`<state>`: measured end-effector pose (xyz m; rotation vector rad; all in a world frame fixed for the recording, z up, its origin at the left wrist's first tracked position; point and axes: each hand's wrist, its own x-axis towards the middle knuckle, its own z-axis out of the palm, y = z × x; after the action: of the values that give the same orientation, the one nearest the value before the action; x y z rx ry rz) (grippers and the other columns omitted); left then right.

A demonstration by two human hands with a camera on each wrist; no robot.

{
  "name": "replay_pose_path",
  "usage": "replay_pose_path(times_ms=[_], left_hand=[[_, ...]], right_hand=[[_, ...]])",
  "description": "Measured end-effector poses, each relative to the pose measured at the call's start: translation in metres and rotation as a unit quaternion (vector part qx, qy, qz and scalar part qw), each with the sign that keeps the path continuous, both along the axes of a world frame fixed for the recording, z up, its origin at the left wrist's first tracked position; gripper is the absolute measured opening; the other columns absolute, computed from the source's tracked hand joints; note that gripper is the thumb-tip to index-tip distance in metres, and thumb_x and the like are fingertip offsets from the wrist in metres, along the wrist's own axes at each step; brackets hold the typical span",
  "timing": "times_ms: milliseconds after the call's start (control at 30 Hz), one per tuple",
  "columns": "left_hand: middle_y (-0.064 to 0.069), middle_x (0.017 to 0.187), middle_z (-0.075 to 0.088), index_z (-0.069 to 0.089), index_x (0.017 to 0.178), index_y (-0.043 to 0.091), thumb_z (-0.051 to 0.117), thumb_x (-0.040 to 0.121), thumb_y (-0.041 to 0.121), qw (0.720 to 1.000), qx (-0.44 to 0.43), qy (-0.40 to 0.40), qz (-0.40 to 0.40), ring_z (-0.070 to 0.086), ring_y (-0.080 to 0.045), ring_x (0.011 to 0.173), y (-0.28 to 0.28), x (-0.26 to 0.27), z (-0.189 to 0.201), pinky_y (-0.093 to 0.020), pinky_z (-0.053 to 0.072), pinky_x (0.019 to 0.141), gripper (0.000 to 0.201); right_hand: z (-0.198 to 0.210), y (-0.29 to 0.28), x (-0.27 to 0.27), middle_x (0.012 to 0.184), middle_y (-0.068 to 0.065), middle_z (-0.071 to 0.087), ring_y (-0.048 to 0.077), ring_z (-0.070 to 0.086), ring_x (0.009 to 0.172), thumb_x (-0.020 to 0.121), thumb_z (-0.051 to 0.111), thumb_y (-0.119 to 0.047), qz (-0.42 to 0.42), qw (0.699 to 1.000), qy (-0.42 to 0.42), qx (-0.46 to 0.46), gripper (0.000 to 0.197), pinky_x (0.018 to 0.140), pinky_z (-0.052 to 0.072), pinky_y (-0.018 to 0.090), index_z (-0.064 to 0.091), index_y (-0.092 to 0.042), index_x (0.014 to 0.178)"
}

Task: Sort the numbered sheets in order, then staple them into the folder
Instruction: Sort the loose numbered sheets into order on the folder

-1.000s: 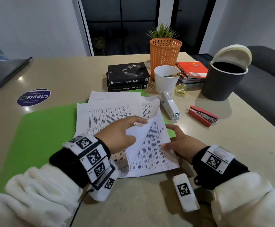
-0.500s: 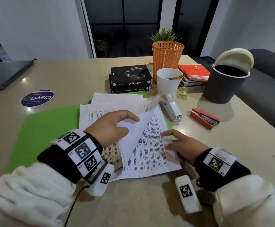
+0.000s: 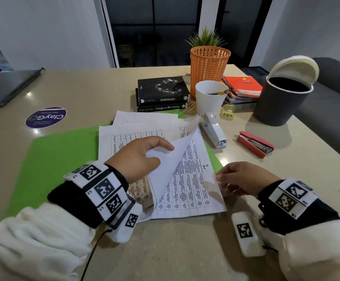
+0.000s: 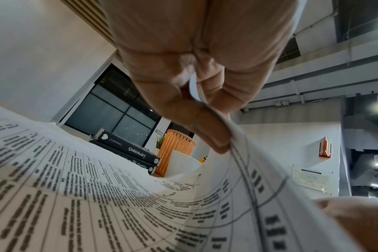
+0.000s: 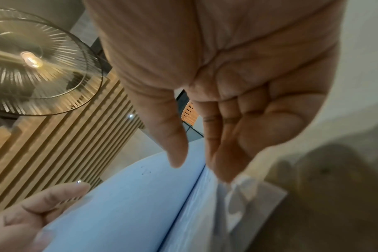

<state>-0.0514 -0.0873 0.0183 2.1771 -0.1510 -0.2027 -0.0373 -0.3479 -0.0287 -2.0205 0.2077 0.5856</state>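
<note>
A stack of printed sheets (image 3: 136,128) lies on the open green folder (image 3: 53,159). My left hand (image 3: 163,154) pinches the top sheet (image 3: 171,163) between thumb and forefinger and curls it back to the left, its blank back showing. The left wrist view shows that pinch (image 4: 205,105), and a handwritten 3 (image 4: 169,194) on the printed paper below the hand. Uncovered beneath lies the sheet marked 2 (image 3: 193,179). My right hand (image 3: 220,179) has relaxed fingers that touch this sheet's right edge (image 5: 196,187), thumb apart. A white stapler (image 3: 213,132) and a red stapler (image 3: 255,144) lie to the right.
Behind the papers stand two black books (image 3: 162,90), a white cup (image 3: 210,96), an orange basket (image 3: 208,65), spiral notebooks (image 3: 242,86), a yellow sharpener (image 3: 227,111) and a dark bin (image 3: 280,100). A closed laptop (image 3: 7,86) and a purple sticker (image 3: 45,117) sit far left.
My right hand has drawn back from the middle of the sheet to its right edge, so the 2 shows again. The left hand keeps its pinch on the curled sheet.
</note>
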Motion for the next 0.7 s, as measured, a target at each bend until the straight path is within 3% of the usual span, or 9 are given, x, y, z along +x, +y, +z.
replay_pose_path(times_ms=[200, 333, 433, 600, 700], left_hand=[[0.015, 0.078, 0.063, 0.064, 0.089, 0.041, 0.048, 0.077, -0.001, 1.0, 0.002, -0.005, -0.004, 0.043, -0.019, 0.054, 0.0, -0.001, -0.001, -0.027, 0.036, 0.054, 0.046], [0.009, 0.082, 0.064, 0.063, 0.088, 0.042, 0.047, 0.079, -0.001, 1.0, 0.006, -0.003, -0.01, 0.037, -0.017, 0.047, -0.002, -0.003, 0.001, -0.025, 0.033, 0.049, 0.047], [0.006, 0.087, 0.066, 0.063, 0.089, 0.042, 0.048, 0.078, 0.0, 1.0, 0.011, -0.004, -0.01, 0.039, -0.018, 0.048, -0.001, -0.004, 0.002, -0.026, 0.034, 0.05, 0.046], [0.012, 0.06, 0.058, 0.064, 0.09, 0.039, 0.048, 0.079, -0.001, 1.0, 0.008, -0.007, 0.004, 0.034, -0.015, 0.042, 0.0, -0.005, 0.004, -0.023, 0.03, 0.046, 0.045], [0.013, 0.05, 0.057, 0.065, 0.09, 0.039, 0.049, 0.08, 0.001, 1.0, 0.017, -0.005, 0.004, 0.031, -0.01, 0.036, -0.002, -0.006, 0.007, -0.02, 0.028, 0.042, 0.043]], right_hand=[[0.01, -0.001, -0.015, 0.052, -0.007, 0.064, 0.005, 0.057, 0.045, 0.085, 0.065, -0.032, 0.082, 0.987, 0.022, -0.134, 0.028, 0.043, 0.04, 0.014, 0.065, -0.016, 0.062], [0.018, 0.002, -0.019, 0.062, -0.003, 0.07, 0.009, 0.062, 0.056, 0.084, 0.064, -0.038, 0.118, 0.977, 0.039, -0.175, 0.033, 0.046, 0.039, 0.016, 0.065, -0.019, 0.057], [0.021, 0.006, -0.02, 0.057, -0.006, 0.068, 0.004, 0.061, 0.051, 0.084, 0.065, -0.035, 0.14, 0.973, 0.039, -0.181, 0.032, 0.046, 0.039, 0.015, 0.062, -0.019, 0.056], [0.025, 0.016, -0.019, 0.05, -0.008, 0.064, 0.005, 0.059, 0.047, 0.083, 0.068, -0.027, 0.143, 0.979, 0.007, -0.145, 0.024, 0.041, 0.037, 0.016, 0.061, -0.017, 0.063], [0.026, 0.025, -0.017, 0.051, -0.009, 0.062, 0.004, 0.056, 0.043, 0.086, 0.065, -0.032, 0.145, 0.979, 0.002, -0.144, 0.02, 0.043, 0.04, 0.017, 0.061, -0.018, 0.072]])
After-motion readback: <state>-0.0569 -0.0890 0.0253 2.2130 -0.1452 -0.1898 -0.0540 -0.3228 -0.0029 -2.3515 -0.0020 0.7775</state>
